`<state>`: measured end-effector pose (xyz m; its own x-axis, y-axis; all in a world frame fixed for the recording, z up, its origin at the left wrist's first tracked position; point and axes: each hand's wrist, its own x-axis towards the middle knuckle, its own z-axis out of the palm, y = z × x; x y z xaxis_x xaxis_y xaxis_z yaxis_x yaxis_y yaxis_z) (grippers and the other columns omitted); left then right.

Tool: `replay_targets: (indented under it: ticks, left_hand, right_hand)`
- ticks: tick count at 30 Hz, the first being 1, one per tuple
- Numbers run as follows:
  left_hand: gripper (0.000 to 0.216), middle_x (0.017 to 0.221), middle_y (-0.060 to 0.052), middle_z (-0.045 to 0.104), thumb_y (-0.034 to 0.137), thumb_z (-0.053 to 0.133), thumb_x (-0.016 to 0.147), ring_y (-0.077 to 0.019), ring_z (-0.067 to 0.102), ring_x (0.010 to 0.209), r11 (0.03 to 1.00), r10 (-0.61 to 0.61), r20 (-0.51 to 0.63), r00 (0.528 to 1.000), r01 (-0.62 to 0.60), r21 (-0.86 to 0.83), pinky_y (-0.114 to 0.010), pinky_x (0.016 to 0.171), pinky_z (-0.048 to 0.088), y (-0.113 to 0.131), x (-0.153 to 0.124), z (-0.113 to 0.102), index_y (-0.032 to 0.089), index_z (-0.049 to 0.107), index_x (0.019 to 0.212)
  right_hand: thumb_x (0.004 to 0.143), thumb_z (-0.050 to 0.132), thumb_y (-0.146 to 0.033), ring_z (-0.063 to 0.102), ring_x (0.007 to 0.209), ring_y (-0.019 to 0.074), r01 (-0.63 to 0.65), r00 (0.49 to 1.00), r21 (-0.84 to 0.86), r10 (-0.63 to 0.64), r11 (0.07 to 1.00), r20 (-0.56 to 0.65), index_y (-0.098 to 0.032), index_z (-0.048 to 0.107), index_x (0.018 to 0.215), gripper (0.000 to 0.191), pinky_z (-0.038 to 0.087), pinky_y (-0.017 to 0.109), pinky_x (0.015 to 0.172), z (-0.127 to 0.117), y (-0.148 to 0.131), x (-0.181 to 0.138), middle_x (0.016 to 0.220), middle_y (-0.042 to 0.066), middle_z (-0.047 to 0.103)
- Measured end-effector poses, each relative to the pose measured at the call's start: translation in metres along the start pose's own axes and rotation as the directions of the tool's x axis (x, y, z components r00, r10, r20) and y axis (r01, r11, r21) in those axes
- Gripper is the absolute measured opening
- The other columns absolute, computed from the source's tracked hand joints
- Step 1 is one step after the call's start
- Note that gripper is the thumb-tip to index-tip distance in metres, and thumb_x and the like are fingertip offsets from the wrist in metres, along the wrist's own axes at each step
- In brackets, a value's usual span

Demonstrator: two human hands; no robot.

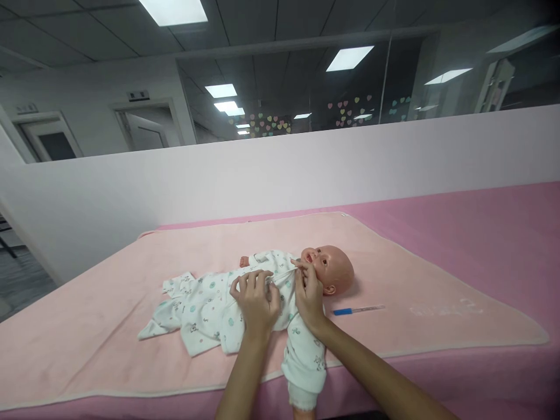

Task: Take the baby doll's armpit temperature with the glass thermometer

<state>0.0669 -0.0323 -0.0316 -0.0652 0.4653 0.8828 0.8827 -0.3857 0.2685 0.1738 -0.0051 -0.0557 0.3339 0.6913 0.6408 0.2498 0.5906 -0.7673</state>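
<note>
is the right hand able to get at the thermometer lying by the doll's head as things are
Probably yes. The thermometer lies bare on the blanket just beside the right hand, with nothing between them; the hand would first have to let go of the onesie it pinches.

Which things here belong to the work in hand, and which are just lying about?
In use: left hand and right hand, both gripping the white romper on the baby doll.
Lying about: thermometer beside the doll's head, untouched; pink blanket underneath.
</note>
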Motion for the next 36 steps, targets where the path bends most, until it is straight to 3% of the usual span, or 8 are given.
replay_targets:
  ticks: [8, 13, 18, 25, 36]
  left_hand:
    - [0.009, 0.077, -0.002, 0.06, 0.014, 0.046, 0.072, -0.0197, 0.052, 0.082, 0.999, -0.042, 0.052, 0.998, 0.042, 0.006, -0.04, 0.089, 0.024, 0.001, -0.003, -0.002, 0.02, 0.053, 0.073]
    - [0.007, 0.072, 0.0, 0.059, 0.014, 0.047, 0.072, -0.0184, 0.05, 0.076, 0.998, -0.053, 0.059, 0.997, 0.055, -0.024, -0.038, 0.085, 0.028, -0.003, -0.004, 0.0, 0.02, 0.05, 0.071]
    - [0.005, 0.071, -0.001, 0.057, 0.015, 0.05, 0.071, -0.0184, 0.049, 0.076, 0.997, -0.057, -0.018, 0.998, 0.056, -0.057, -0.036, 0.08, 0.03, -0.007, -0.007, 0.003, 0.019, 0.05, 0.071]
    - [0.009, 0.066, 0.0, 0.055, 0.018, 0.049, 0.076, -0.0174, 0.049, 0.073, 0.995, -0.058, -0.06, 0.997, 0.053, -0.079, -0.035, 0.078, 0.03, -0.005, -0.008, 0.001, 0.02, 0.053, 0.068]
    - [0.012, 0.066, 0.0, 0.056, 0.015, 0.045, 0.075, -0.0167, 0.048, 0.068, 0.986, -0.095, 0.025, 0.995, 0.098, -0.136, -0.035, 0.075, 0.03, -0.01, -0.007, 0.002, 0.02, 0.051, 0.067]
  right_hand:
    - [0.086, 0.037, -0.02, 0.059, 0.091, 0.0192, 0.1, 0.995, -0.031, -0.099, 0.995, 0.032, -0.018, 0.052, 0.1, 0.021, 0.047, 0.034, 0.078, -0.001, -0.006, -0.003, 0.105, 0.01, 0.061]
    - [0.081, 0.038, -0.013, 0.061, 0.076, 0.0163, 0.312, 0.919, -0.067, -0.283, 0.948, 0.274, -0.02, 0.052, 0.104, 0.028, 0.049, 0.028, 0.066, -0.001, -0.007, -0.009, 0.097, 0.006, 0.064]
    - [0.075, 0.041, -0.01, 0.061, 0.072, 0.0152, 0.349, 0.863, -0.054, -0.298, 0.936, 0.409, -0.021, 0.056, 0.102, 0.032, 0.048, 0.026, 0.064, -0.001, -0.008, -0.008, 0.09, 0.003, 0.065]
    - [0.083, 0.041, -0.015, 0.061, 0.08, 0.016, 0.357, 0.856, -0.002, -0.326, 0.934, 0.402, -0.022, 0.06, 0.097, 0.025, 0.049, 0.028, 0.07, 0.001, -0.005, -0.005, 0.089, 0.004, 0.065]
    - [0.088, 0.04, -0.023, 0.061, 0.074, 0.0159, 0.335, 0.868, -0.106, -0.263, 0.936, 0.42, -0.021, 0.061, 0.091, 0.021, 0.048, 0.027, 0.067, 0.001, -0.004, -0.005, 0.082, 0.004, 0.065]
